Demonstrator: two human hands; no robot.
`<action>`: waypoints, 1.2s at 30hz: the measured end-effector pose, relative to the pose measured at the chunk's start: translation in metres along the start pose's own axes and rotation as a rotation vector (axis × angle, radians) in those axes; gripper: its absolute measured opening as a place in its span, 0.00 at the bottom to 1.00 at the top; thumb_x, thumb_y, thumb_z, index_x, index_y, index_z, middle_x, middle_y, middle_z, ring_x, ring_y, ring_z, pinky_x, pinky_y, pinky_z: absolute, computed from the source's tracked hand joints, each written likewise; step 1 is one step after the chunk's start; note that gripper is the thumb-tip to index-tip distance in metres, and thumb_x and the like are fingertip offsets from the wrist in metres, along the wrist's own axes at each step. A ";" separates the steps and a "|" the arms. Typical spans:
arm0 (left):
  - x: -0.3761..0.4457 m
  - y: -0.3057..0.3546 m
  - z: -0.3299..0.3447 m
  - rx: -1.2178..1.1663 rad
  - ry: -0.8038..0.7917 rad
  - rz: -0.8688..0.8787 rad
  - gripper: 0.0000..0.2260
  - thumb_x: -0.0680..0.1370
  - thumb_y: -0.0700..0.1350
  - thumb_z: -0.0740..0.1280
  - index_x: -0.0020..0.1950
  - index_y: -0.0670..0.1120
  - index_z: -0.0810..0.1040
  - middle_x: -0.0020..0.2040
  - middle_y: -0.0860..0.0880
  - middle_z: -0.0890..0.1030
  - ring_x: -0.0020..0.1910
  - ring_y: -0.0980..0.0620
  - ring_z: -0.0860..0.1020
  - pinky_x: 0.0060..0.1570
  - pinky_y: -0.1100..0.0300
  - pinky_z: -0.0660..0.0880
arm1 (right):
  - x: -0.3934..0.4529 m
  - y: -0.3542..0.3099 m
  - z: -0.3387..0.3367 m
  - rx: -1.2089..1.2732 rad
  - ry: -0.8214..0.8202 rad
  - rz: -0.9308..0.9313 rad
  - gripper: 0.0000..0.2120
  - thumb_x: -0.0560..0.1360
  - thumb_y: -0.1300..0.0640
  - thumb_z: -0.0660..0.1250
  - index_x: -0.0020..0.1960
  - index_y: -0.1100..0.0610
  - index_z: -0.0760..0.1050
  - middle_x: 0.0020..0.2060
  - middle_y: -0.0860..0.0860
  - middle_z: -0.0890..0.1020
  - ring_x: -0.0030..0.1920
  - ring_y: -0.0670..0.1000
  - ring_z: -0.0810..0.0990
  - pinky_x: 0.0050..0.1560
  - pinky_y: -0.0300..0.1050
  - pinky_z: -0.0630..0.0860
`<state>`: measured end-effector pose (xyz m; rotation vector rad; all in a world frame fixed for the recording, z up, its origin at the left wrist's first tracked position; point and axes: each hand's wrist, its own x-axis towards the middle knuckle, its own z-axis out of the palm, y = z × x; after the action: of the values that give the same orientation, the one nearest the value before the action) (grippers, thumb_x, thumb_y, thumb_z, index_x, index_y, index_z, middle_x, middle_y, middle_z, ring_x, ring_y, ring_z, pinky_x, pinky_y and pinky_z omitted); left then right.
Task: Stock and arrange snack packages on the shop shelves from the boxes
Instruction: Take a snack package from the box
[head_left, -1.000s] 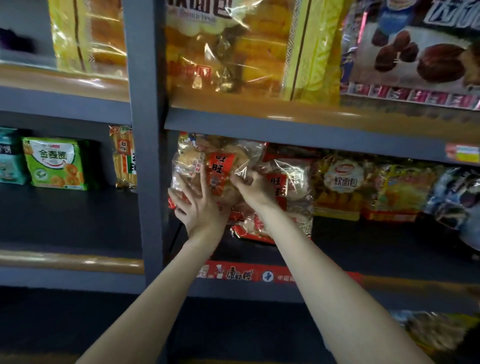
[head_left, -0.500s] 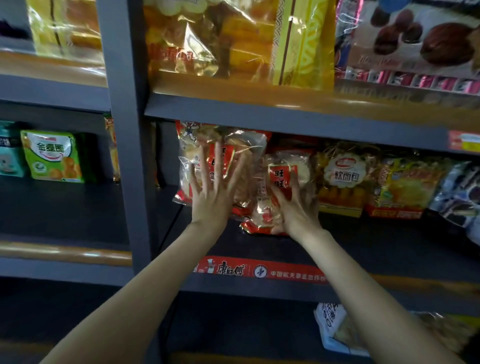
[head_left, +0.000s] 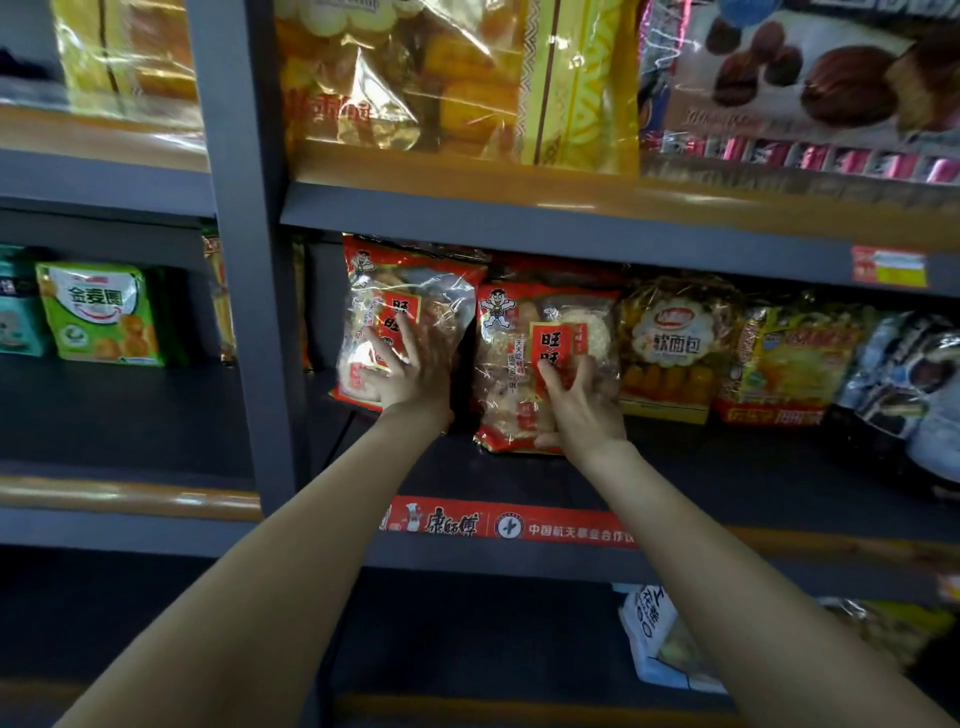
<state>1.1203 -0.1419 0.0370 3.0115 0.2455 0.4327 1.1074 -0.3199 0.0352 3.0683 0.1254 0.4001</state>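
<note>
Two hands steady two rice-cracker bags on the middle shelf of a grey shop rack.

The left hand lies flat with spread fingers against the left cracker bag, which stands upright at the left end of the dark middle shelf, just beside the grey upright post. The right hand grips the lower front of the right cracker bag, its fingers curled on the wrapper; this bag stands close beside the first and touches a yellow bread bag on its right. A red price strip runs along the shelf's front edge. Above, the upper shelf carries big yellow bags and a chocolate cake pack. In the left bay, a green biscuit pack stands well apart from the post.
</note>
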 end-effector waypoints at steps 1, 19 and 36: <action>0.002 0.002 0.000 -0.013 0.013 0.044 0.49 0.73 0.55 0.70 0.75 0.49 0.33 0.74 0.41 0.31 0.71 0.29 0.36 0.65 0.31 0.56 | 0.002 -0.003 -0.001 -0.004 0.002 0.014 0.48 0.70 0.49 0.73 0.76 0.48 0.43 0.71 0.64 0.47 0.70 0.70 0.55 0.61 0.58 0.71; -0.052 -0.013 -0.029 -0.331 -0.013 0.344 0.25 0.79 0.45 0.58 0.75 0.42 0.58 0.75 0.38 0.58 0.68 0.37 0.65 0.63 0.49 0.66 | -0.018 -0.037 -0.017 0.122 -0.061 0.120 0.44 0.72 0.64 0.70 0.76 0.50 0.45 0.75 0.58 0.42 0.74 0.66 0.48 0.70 0.66 0.55; -0.256 -0.538 -0.033 -0.308 0.218 -0.198 0.18 0.70 0.45 0.59 0.57 0.41 0.76 0.53 0.42 0.75 0.48 0.38 0.77 0.47 0.49 0.74 | -0.154 -0.520 -0.057 0.985 0.608 -0.752 0.13 0.71 0.68 0.63 0.55 0.64 0.72 0.54 0.62 0.71 0.56 0.58 0.71 0.61 0.38 0.66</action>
<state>0.7896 0.3451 -0.0607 2.6096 0.4430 0.7068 0.9061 0.1861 0.0224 3.1287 1.9010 1.5188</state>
